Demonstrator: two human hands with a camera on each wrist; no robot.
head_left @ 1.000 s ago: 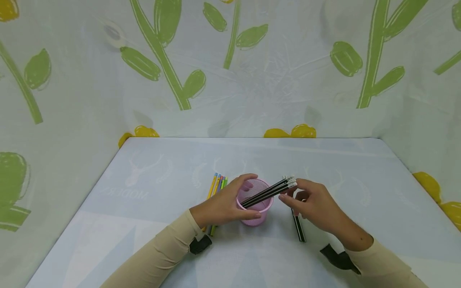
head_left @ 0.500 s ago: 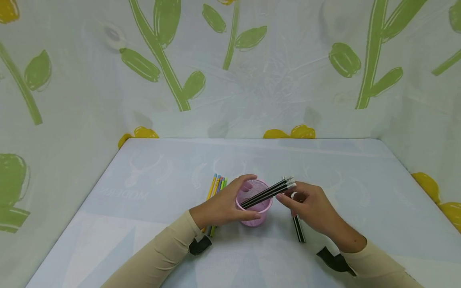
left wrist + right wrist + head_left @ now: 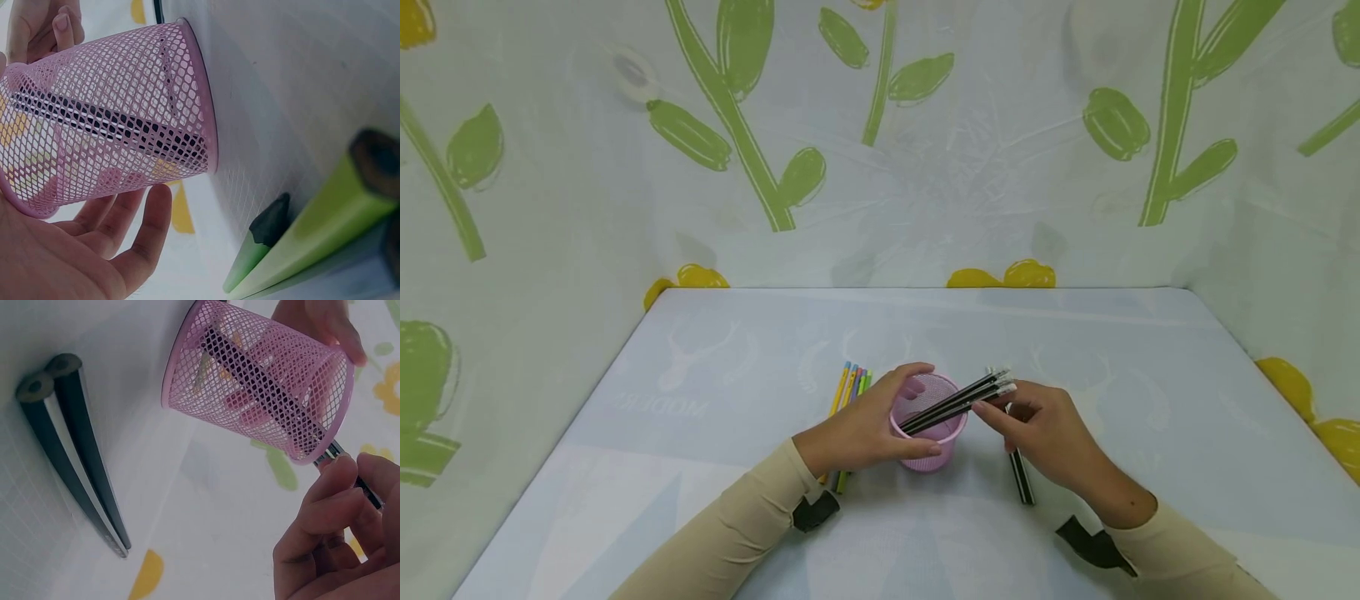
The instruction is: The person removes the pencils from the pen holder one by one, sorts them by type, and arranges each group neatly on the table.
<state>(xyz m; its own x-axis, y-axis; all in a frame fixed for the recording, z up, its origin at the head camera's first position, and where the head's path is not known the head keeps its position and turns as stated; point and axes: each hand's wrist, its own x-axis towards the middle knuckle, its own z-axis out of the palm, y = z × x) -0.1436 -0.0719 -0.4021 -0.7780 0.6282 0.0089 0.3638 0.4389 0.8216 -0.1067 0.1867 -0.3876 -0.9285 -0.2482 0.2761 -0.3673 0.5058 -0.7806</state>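
Observation:
A pink mesh pencil cup (image 3: 928, 462) tilts toward the right on the table. My left hand (image 3: 867, 427) grips it round its side, thumb at the near rim and fingers at the far side. Several black pencils (image 3: 953, 407) lean in the cup, their white-tipped ends sticking out over the right rim. At those ends, my right hand (image 3: 1051, 433) pinches a black pencil between thumb and fingers, seen in the right wrist view just outside the rim (image 3: 340, 419). Two more black pencils (image 3: 94, 447) lie on the table below my right hand, partly hidden by it in the head view.
Several coloured pencils (image 3: 841, 390), yellow, blue and green among them, lie left of the cup, partly behind my left hand. The pale table (image 3: 700, 500) meets a white wall covering (image 3: 1000, 183) printed with green leaves and yellow flowers along its back edge.
My right hand has shifted slightly left toward the cup, its thumb closer to the pencils' ends. The left hand and cup stay nearly still.

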